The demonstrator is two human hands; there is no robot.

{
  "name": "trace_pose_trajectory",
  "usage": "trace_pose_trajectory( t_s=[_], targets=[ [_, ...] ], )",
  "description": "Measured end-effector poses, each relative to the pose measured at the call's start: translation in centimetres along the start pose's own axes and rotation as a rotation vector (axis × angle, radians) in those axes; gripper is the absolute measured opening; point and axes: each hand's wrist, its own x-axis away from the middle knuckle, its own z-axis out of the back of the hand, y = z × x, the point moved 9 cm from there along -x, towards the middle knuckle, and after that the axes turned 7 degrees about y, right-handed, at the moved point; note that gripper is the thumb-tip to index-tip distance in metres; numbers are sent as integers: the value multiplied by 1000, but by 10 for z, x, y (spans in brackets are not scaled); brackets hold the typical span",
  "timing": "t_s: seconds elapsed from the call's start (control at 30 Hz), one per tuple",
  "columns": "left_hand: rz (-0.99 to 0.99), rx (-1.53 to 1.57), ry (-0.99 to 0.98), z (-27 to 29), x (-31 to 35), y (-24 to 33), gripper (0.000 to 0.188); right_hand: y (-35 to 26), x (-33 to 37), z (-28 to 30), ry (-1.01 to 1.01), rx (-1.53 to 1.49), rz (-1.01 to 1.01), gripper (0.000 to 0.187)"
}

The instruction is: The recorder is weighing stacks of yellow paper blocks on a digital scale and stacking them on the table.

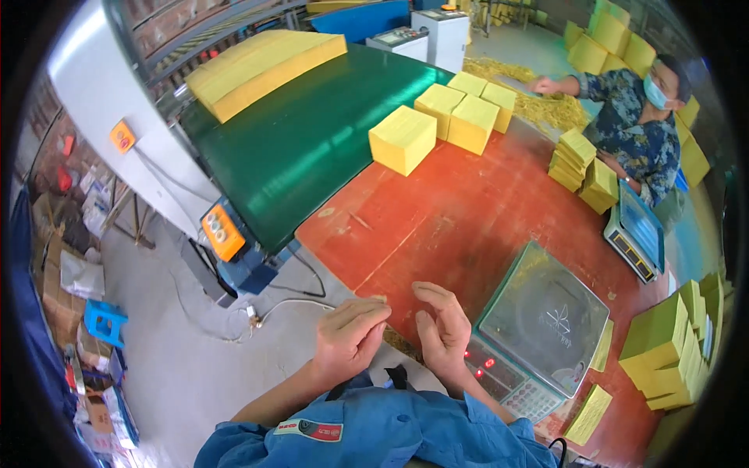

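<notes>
My left hand (353,335) and my right hand (442,327) are raised in front of me at the near edge of a red tabletop (413,226). They face each other with a gap between them. The left fingers lie side by side, bent a little, and nothing shows in them. On the right hand, thumb and fingers curve apart with nothing between them. Just beyond the right hand stands a digital weighing scale (546,312) with a dark flat pan and lit red digits. Its pan carries no stack.
Blocks of yellow paper (402,140) stand by a green conveyor belt (312,148), which bears a long yellow stack (269,66). At far right, a masked co-worker (636,132) sits by paper stacks (573,160) and another scale (636,230). More paper (663,343) and a small bundle (589,413) lie nearer.
</notes>
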Motion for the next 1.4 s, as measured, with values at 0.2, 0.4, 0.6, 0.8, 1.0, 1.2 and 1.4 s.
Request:
trace_pose_trajectory(
  t_s=[0.2, 0.4, 0.6, 0.8, 1.0, 1.2, 1.4],
  targets=[
    [-122, 101, -37, -10, -83, -77, 20, 19, -76, -28, 175, 52, -15, 34],
    [-282, 117, 43, -39, -204, -174, 16, 93, -193, -60, 344, 205, 77, 31],
    [-203, -120, -125, -122, -282, -303, 23, 177, -300, -92, 369, 389, 65, 28],
    [-201, -330, -187, -195, -263, -367, 38, 250, -334, -111, 256, 788, 110, 27],
    [-151, -244, -256, -191, -250, -351, 40, 236, -308, -111, 259, 897, 244, 25],
    [-137, -235, -275, -162, -180, -295, 42, 192, -222, -100, 253, 880, 253, 24],
    [-158, -158, -427, -117, -75, -181, 49, 94, -82, -64, 211, 854, 183, 29]
  ],
)
